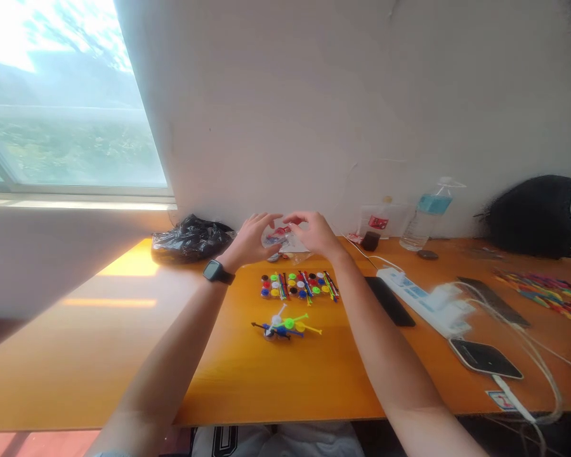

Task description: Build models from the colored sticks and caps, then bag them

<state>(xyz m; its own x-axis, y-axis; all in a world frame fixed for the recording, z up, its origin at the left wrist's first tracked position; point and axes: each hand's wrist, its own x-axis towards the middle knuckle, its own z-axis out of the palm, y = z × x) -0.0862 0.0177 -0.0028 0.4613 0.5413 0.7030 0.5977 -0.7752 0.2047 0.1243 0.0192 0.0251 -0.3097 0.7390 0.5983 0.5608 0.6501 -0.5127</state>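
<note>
My left hand, with a dark watch on its wrist, is stretched to the back of the table, its fingers curved and apart. Opposite it, my right hand is bent inward, thumb and fingers parted. In the gap between them shows a clear plastic bag with red and blue bits; whether the fingers touch it I cannot tell. Nearer me are rows of coloured round pieces and thin sticks. Closer still is a loose cluster of round pieces with arrow-tipped sticks in white, green, yellow, blue and black.
A black plastic bag lies at the back left. On the right are a white power strip, a dark phone, another phone with a cable, a water bottle, a black bag and colourful strips.
</note>
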